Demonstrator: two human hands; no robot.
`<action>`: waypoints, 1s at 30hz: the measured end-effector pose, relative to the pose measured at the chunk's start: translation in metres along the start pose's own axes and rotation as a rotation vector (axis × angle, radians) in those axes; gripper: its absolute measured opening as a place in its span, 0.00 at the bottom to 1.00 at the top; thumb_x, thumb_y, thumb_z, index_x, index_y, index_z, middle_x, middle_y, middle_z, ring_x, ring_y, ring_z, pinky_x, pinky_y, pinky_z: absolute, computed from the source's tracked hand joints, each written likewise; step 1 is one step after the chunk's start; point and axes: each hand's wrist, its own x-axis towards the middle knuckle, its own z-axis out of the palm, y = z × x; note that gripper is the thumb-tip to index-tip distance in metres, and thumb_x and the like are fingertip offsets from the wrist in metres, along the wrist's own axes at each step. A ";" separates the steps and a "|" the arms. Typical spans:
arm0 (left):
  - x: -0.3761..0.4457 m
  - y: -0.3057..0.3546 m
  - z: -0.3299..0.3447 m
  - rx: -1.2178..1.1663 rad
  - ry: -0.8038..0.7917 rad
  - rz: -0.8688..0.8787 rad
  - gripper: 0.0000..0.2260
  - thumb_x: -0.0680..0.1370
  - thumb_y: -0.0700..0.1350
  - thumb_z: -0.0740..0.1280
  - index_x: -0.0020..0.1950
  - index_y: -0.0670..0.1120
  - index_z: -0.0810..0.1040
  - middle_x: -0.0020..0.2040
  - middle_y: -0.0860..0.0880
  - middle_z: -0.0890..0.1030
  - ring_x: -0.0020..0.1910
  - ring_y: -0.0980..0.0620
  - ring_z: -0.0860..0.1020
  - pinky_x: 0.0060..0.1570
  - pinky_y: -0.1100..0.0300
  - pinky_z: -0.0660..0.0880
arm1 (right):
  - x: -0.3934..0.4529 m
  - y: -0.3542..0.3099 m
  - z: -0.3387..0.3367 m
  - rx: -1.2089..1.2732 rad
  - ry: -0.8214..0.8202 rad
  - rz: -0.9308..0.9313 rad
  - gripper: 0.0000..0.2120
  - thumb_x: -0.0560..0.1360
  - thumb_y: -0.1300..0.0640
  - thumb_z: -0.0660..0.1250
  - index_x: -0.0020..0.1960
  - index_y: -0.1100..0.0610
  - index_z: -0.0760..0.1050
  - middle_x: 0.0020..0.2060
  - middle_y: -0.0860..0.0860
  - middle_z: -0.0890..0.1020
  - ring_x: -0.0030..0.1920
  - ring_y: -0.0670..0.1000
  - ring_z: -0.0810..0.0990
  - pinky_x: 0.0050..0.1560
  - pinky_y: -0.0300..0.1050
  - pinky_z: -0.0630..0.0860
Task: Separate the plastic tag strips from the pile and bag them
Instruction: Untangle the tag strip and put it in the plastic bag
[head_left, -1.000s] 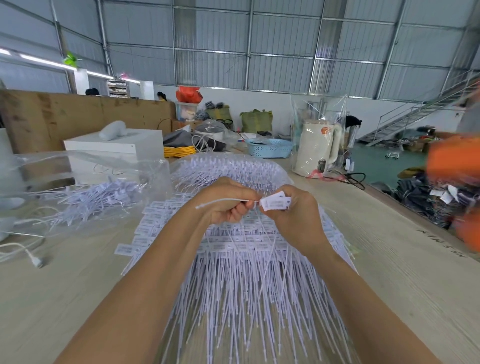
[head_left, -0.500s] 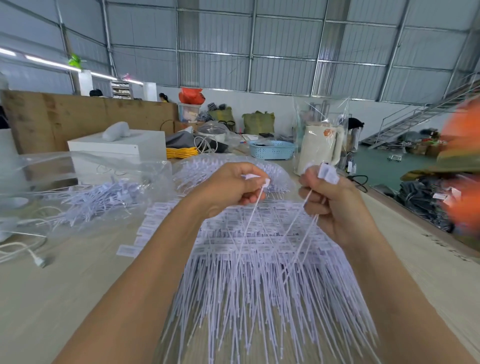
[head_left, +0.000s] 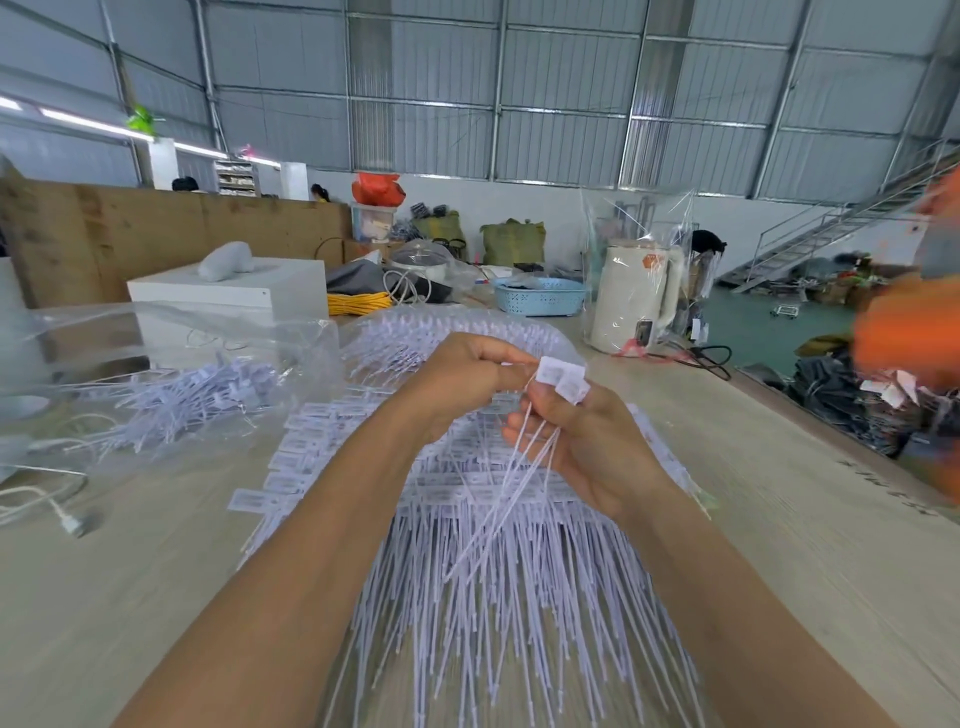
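Pinching a few plastic tag strips above the pile, both hands meet.
Right hand grips their label ends, tails dangling; left hand pinches beside them. A clear bag of strips lies left on the table.

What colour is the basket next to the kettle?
Light blue basket, with a perforated wall, seen in the head view.

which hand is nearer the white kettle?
Right. The right hand holds tag strips just below-left of the kettle; the left hand, pinching at the same bundle, sits further left.
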 end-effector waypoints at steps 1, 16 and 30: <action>0.000 0.000 0.001 -0.043 -0.007 -0.023 0.04 0.76 0.41 0.68 0.45 0.50 0.81 0.39 0.52 0.80 0.36 0.58 0.75 0.35 0.68 0.71 | 0.001 0.001 0.001 0.022 0.019 -0.011 0.06 0.77 0.66 0.61 0.47 0.60 0.76 0.29 0.50 0.79 0.30 0.47 0.80 0.36 0.42 0.80; -0.026 0.003 -0.015 0.149 -0.268 -0.263 0.08 0.81 0.39 0.60 0.46 0.37 0.76 0.31 0.45 0.76 0.25 0.54 0.73 0.31 0.62 0.79 | 0.034 0.006 0.039 0.070 0.407 0.016 0.02 0.78 0.66 0.60 0.47 0.61 0.68 0.28 0.55 0.71 0.22 0.49 0.71 0.23 0.37 0.66; -0.109 -0.042 -0.212 0.500 0.372 -0.404 0.10 0.78 0.39 0.63 0.41 0.38 0.81 0.27 0.49 0.72 0.24 0.54 0.64 0.23 0.66 0.59 | 0.071 0.098 0.203 0.149 -0.243 0.342 0.03 0.75 0.70 0.64 0.46 0.64 0.74 0.42 0.59 0.80 0.39 0.52 0.80 0.42 0.40 0.81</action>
